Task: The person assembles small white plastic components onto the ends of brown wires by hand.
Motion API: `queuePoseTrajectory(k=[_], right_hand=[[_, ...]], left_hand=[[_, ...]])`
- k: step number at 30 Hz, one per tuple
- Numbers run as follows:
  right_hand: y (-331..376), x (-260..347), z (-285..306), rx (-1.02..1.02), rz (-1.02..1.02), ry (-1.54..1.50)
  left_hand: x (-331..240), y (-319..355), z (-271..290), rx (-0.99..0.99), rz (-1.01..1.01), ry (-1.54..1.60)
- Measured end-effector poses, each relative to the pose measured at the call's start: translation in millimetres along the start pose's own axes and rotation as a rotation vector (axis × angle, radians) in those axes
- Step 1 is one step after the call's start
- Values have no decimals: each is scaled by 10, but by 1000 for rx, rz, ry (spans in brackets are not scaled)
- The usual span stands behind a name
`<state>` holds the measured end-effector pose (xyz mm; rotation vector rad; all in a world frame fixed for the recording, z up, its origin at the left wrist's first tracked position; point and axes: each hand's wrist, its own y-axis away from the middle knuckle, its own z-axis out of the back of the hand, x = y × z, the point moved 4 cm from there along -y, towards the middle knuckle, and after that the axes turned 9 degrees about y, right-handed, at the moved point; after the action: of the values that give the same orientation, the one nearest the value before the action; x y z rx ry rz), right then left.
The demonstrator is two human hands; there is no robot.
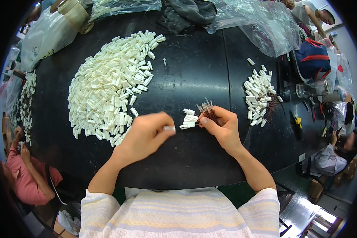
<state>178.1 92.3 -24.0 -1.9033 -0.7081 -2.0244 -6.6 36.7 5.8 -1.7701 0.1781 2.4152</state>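
Note:
My left hand is closed in a pinch on one small white plastic connector housing, somewhat blurred. My right hand grips a bundle of thin brown wires with bare metal ends pointing up and away. Several white housings fan out leftward from that same bundle. Beyond my left hand spreads a large heap of loose white housings. Off to the right lies a smaller pile of white housings with brown wires attached.
The black table has a seam running away from me. Clear plastic bags and a dark cloth lie at the far edge. A blue and red bag, a clear jar and tools stand right. Other people sit around the table.

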Motion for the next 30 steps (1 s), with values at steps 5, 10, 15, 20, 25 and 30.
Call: queuePoseTrajectory(k=[5,10,15,20,25,30], right_hand=[[11,-54,-110,45,40,54],[10,2,-135,65,102,173],[26,41,-84,13,48,137],[30,23,-118,93,29,87],[4,38,-115,157,-23,40],[1,7,-138,158,-7,-44]], left_hand=[[-94,-55,-57,-96,-101,-14],[10,-49,-147,-155,-216,-3],[169,-89,-27,-113,202,600],[287,-100,6,-101,218,853],[267,-96,-6,-157,226,893],[252,-119,-70,-224,272,878]])
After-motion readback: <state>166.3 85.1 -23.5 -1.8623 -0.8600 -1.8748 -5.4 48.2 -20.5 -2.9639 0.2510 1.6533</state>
